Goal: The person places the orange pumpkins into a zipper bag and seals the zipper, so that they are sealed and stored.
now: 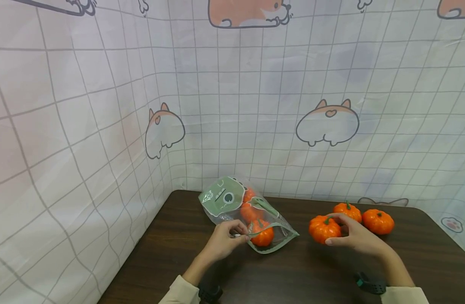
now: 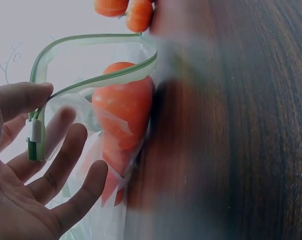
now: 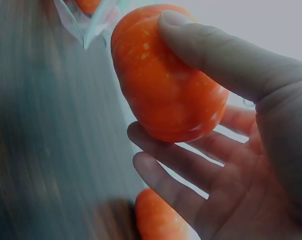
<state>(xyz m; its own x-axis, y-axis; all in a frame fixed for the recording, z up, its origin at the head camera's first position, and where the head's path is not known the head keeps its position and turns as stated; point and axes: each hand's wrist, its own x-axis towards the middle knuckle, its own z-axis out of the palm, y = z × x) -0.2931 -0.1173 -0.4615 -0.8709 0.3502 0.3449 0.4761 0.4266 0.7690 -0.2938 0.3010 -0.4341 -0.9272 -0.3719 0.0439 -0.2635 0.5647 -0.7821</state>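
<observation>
A clear zip bag (image 1: 225,197) with a green cartoon face lies on the table, several small orange pumpkins (image 1: 263,237) inside it. My left hand (image 1: 224,242) pinches the bag's green-edged rim beside the white zip slider (image 2: 35,131). In the left wrist view the bag's mouth gapes between its two green edges. To the right, my right hand (image 1: 357,237) grips another small orange pumpkin (image 1: 323,230) by its sides, thumb across it in the right wrist view. That pumpkin appears raised off the table, a short way right of the bag's mouth.
Two more orange pumpkins, one farther back (image 1: 349,212) and one to the right (image 1: 379,222), stand behind the right hand on the dark wooden table (image 1: 285,278). A grid-patterned cloth (image 1: 232,122) with cartoon dogs hangs behind and along the left side.
</observation>
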